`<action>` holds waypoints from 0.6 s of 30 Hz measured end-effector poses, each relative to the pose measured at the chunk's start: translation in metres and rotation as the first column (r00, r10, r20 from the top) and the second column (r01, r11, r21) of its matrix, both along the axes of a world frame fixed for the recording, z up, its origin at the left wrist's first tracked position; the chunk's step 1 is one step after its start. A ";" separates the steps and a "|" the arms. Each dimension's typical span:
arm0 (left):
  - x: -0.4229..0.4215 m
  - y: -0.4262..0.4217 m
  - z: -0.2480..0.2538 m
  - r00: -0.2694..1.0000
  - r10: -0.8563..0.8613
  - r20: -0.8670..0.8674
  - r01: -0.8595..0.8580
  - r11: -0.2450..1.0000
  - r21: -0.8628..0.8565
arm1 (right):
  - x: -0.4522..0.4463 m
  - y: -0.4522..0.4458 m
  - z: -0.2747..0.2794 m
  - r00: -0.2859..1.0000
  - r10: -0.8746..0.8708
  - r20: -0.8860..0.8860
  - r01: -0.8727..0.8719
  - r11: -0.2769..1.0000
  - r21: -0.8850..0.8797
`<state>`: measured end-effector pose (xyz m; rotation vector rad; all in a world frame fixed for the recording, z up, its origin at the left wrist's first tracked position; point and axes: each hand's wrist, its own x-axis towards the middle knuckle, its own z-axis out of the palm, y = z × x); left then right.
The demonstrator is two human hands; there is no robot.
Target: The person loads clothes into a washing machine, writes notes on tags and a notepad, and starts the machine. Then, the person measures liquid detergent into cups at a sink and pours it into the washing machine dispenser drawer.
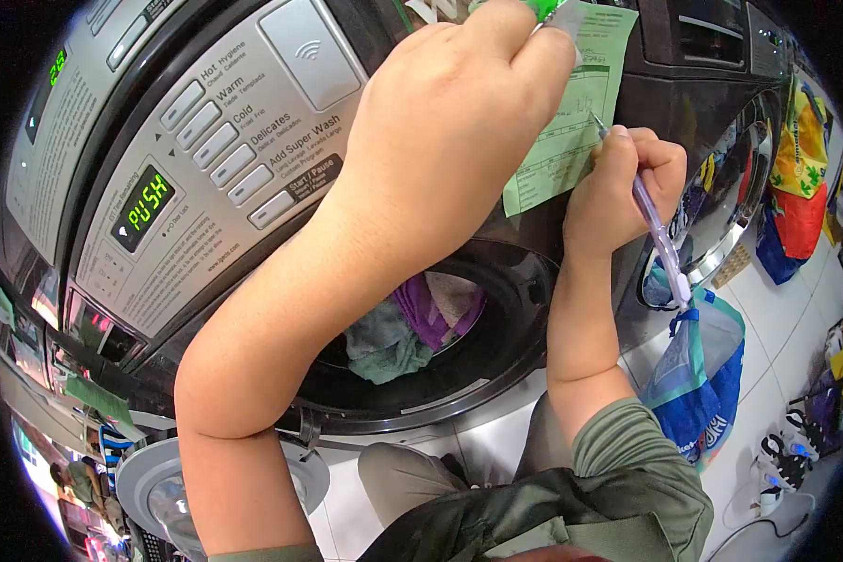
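Observation:
A green paper form (571, 122) with printed lines and handwriting lies against the dark machine front. My right hand (628, 187) grips a purple pen (660, 229), its tip touching the form. My left hand (468, 103) is closed at the top of the form, its fingers on something green and whitish that I cannot make out. Below my left forearm, the open washer drum holds purple and grey-green cloths (393, 332). The washer's control panel (197, 169) shows "PUSH" at the left.
A blue bag (702, 375) stands on the white tiled floor at the right. Colourful bags (801, 178) hang by another machine's round door (731, 206). Shoes (787, 459) and a cable lie at the lower right. The washer's open door (159, 487) swings out at the lower left.

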<state>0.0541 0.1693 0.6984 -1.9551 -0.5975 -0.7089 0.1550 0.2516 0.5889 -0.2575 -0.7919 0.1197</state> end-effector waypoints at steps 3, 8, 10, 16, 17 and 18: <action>-0.001 0.001 0.000 1.000 -0.002 0.002 0.002 1.000 0.000 | -0.001 0.000 0.001 1.000 0.003 -0.017 -0.003 1.000 0.003; -0.001 0.001 -0.001 1.000 -0.006 0.001 0.006 1.000 -0.002 | -0.001 0.001 0.000 1.000 -0.017 -0.008 0.018 1.000 0.008; -0.001 0.001 -0.001 1.000 -0.007 0.000 0.007 1.000 -0.001 | -0.002 0.000 0.000 0.989 0.101 -0.105 -0.105 0.994 -0.034; 0.001 0.000 0.000 1.000 -0.005 -0.004 0.005 1.000 -0.002 | 0.000 0.003 -0.001 0.999 0.006 -0.037 -0.006 1.000 -0.026; 0.001 0.000 0.000 1.000 -0.003 -0.006 0.003 1.000 0.000 | 0.000 0.004 0.000 0.999 0.005 -0.038 -0.006 1.000 -0.028; 0.001 0.000 0.000 1.000 -0.004 -0.005 0.004 1.000 -0.004 | -0.001 0.004 0.000 0.998 0.013 -0.066 -0.014 1.000 -0.013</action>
